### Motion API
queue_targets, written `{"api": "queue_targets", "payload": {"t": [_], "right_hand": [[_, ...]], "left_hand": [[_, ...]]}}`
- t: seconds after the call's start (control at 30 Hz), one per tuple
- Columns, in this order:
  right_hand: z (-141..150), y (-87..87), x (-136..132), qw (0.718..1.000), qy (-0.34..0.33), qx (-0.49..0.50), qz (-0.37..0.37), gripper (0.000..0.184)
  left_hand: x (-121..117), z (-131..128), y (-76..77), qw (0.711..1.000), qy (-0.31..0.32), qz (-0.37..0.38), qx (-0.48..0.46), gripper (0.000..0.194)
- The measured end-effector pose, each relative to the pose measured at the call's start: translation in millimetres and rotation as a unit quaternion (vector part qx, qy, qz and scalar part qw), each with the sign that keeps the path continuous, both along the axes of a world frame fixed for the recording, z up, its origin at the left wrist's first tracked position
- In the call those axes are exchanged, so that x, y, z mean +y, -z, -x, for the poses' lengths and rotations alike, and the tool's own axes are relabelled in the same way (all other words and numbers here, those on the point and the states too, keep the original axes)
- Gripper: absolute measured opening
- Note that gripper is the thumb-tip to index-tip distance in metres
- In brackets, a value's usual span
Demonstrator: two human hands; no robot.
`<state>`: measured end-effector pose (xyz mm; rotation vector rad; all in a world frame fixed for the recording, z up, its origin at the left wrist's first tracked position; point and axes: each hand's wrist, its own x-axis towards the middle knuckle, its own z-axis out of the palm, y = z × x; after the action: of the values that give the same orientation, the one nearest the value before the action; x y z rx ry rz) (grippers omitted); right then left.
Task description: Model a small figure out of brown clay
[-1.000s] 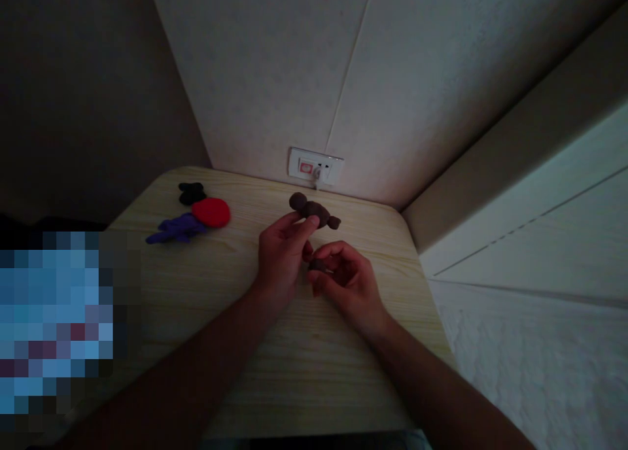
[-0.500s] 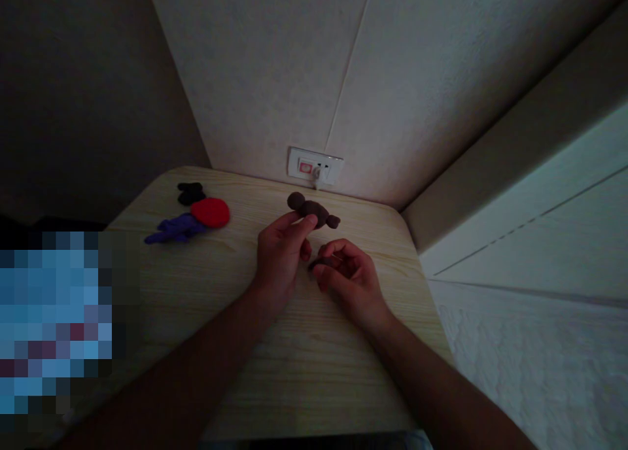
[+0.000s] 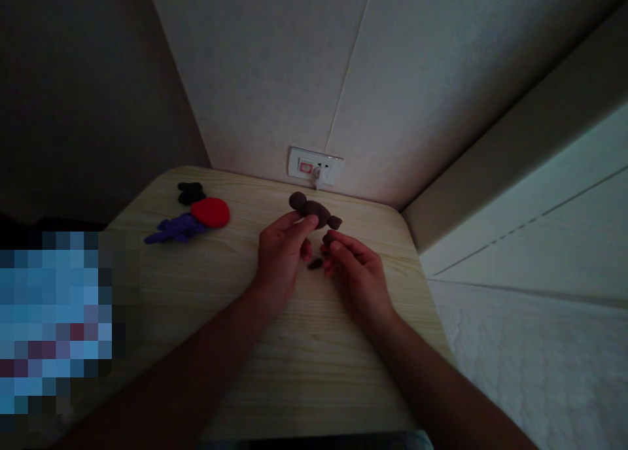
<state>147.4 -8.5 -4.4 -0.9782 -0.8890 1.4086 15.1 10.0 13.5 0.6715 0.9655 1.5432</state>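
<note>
a purple clay strip [image 3: 179,229], black clay lump [image 3: 191,193] and red clay oval [image 3: 210,212] lie on the wooden counter [image 3: 289,371]. over it, the left hand [image 3: 280,254] pinches a knobbly brown clay figure [image 3: 314,212]; beside a dark clay scrap [image 3: 314,264], the right hand [image 3: 360,270] grips a brown clay nub [image 3: 328,240].

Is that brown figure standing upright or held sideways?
The brown figure is sideways: the left hand grips its middle, round end leftward, smaller end rightward.
</note>
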Motion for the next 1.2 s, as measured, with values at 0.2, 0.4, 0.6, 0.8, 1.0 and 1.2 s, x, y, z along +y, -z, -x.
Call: {"api": "queue_targets", "payload": {"t": [0.2, 0.4, 0.6, 0.8, 1.0, 1.2], "right_hand": [[0.0, -0.7, 0.8, 0.999, -0.005, 0.043, 0.016, 0.031], [1.5, -4.2, 0.0, 0.998, 0.000, 0.063, 0.016, 0.031], [2.7, -7.3, -0.7, 0.997, -0.001, 0.073, 0.025, 0.035], [3.5, -8.4, -1.1, 0.995, 0.005, 0.093, 0.036, 0.037], [3.8, -9.8, -1.3, 0.995, 0.006, 0.094, 0.045, 0.037], [4.3, -10.7, -1.6, 0.994, 0.014, 0.094, 0.051, 0.037]], "left_hand": [[-0.6, -2.0, 2.9, 1.000, 0.007, -0.016, 0.008, 0.026], [-0.7, -3.6, 3.8, 0.999, 0.014, -0.025, 0.012, 0.028], [-1.0, -2.9, 4.6, 0.999, 0.014, -0.028, 0.021, 0.027], [-1.9, -4.0, 4.2, 0.999, 0.018, -0.029, 0.034, 0.029], [-3.6, -4.2, 5.5, 0.997, 0.019, -0.040, 0.056, 0.027], [-3.1, -4.3, 5.9, 0.996, 0.010, -0.046, 0.076, 0.026]]}}
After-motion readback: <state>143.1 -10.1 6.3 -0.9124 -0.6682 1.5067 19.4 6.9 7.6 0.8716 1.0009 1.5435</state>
